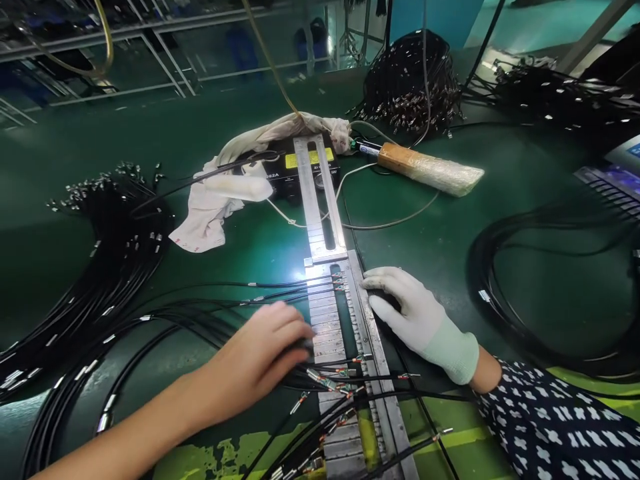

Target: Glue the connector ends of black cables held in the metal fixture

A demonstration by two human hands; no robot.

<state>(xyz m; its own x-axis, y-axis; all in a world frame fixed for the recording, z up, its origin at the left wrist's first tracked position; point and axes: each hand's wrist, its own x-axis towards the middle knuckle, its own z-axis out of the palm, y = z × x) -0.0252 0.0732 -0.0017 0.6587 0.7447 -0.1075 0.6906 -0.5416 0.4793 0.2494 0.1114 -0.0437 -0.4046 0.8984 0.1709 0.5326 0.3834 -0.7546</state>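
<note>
A slotted metal fixture (333, 320) runs lengthwise down the middle of the green table. Black cables (280, 285) cross its upper part, their stripped coloured ends lying at the centre slot. My bare left hand (273, 340) is over the fixture's left edge, fingers curled together; whatever lies beneath the fingertips is hidden. On the other side, my right hand (410, 310), in a white glove, rests its fingertips against the fixture's right rail, thumb and fingers apart, holding nothing. More cable ends with metal terminals (327, 381) lie in a loose cluster just below my left hand.
Cable bundles lie at the left (105, 233), back (413, 80) and right (500, 300). Behind the fixture are a black box (285, 175), a white cloth (200, 220) and a tape-wrapped handle (430, 168). Thin hoses hang from above.
</note>
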